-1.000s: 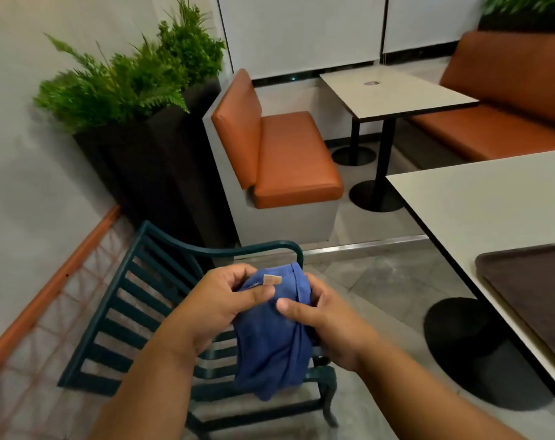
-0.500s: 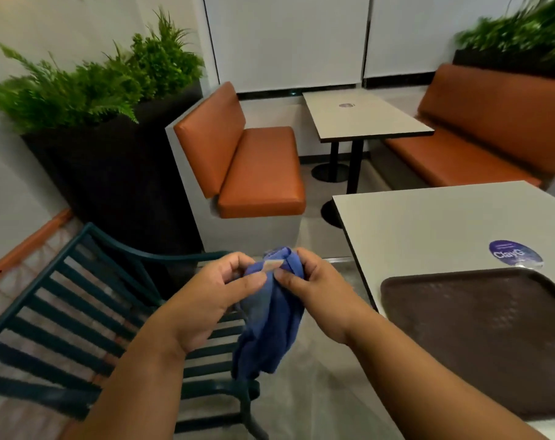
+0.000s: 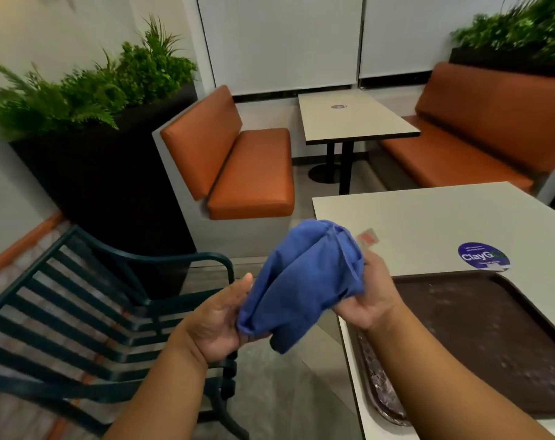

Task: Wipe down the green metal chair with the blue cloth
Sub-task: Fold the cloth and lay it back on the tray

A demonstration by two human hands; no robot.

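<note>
The blue cloth (image 3: 304, 281) is bunched in the air between my two hands, above the gap between chair and table. My left hand (image 3: 219, 319) grips its lower left edge, palm turned up. My right hand (image 3: 369, 296) holds the right side, fingers curled under the fabric. A small tag on the cloth sticks out near my right fingers. The green metal chair (image 3: 79, 312) with slatted seat and curved armrest stands at the lower left, below and left of the cloth. Neither hand touches it.
A beige table (image 3: 428, 223) with a round purple sticker is at the right, carrying a brown tray (image 3: 492, 344). Beyond stand orange benches (image 3: 238, 160), a second table (image 3: 355, 119) and a dark planter (image 3: 104, 185) with ferns behind the chair.
My hands have spread apart and turned palms up, opening the bunched cloth wider. The view has swung right, showing more of the table and tray.
</note>
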